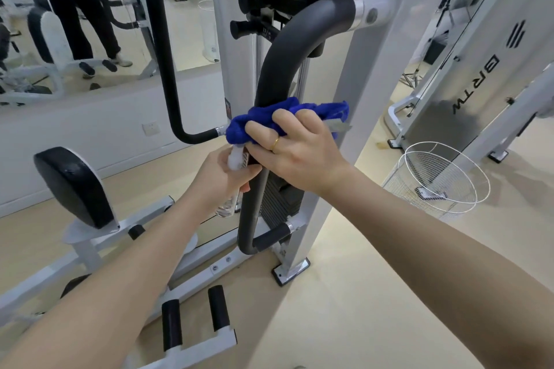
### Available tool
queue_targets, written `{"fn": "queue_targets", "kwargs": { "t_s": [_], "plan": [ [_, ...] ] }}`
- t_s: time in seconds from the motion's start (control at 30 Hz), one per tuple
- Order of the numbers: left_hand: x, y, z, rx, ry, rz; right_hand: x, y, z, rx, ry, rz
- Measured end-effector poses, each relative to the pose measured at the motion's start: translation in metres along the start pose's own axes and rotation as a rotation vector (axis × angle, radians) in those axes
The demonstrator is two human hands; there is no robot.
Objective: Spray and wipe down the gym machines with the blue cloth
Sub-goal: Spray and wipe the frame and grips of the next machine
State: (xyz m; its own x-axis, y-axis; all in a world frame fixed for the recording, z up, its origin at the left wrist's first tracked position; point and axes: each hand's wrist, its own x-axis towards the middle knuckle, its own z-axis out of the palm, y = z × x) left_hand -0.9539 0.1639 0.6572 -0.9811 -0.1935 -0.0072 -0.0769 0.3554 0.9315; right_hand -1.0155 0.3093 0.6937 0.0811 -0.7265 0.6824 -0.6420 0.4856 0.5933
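Observation:
A white gym machine (359, 99) stands in front of me with a thick dark grey curved bar (287, 48) running down its front. My right hand (296, 147) grips the bunched blue cloth (239, 126) and presses it round the bar at mid-height. Just below it, my left hand (221, 180) holds a clear spray bottle (229, 207) with a white top, close to the bar's left side. The weight stack (278, 201) sits behind the lower bar.
A black seat pad (75, 186) on a white frame and two black foot pegs (195, 320) lie at lower left. A white wire basket (440, 180) stands on the floor at right, beside another white machine (467, 78). A wall mirror (90, 24) shows a standing person.

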Motion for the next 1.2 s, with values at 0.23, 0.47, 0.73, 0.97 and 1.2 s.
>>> {"fn": "queue_targets", "kwargs": {
  "t_s": [0.23, 0.47, 0.73, 0.97, 1.2],
  "plan": [
    [0.009, 0.027, -0.013, -0.298, -0.005, 0.186, 0.046, 0.037, -0.011, -0.196, 0.217, 0.250],
    [0.018, 0.034, -0.016, -0.250, -0.031, 0.199, 0.032, 0.016, -0.012, 0.055, 0.066, 0.306],
    [0.015, 0.027, -0.017, -0.271, -0.036, 0.189, 0.009, 0.008, -0.008, 0.113, 0.036, 0.111],
    [0.006, 0.023, -0.021, -0.224, -0.034, 0.158, 0.011, 0.019, -0.009, -0.011, 0.033, 0.003],
    [0.001, 0.038, -0.024, -0.274, 0.015, 0.236, 0.019, 0.022, -0.009, -0.033, 0.153, 0.084]
  ]
}}
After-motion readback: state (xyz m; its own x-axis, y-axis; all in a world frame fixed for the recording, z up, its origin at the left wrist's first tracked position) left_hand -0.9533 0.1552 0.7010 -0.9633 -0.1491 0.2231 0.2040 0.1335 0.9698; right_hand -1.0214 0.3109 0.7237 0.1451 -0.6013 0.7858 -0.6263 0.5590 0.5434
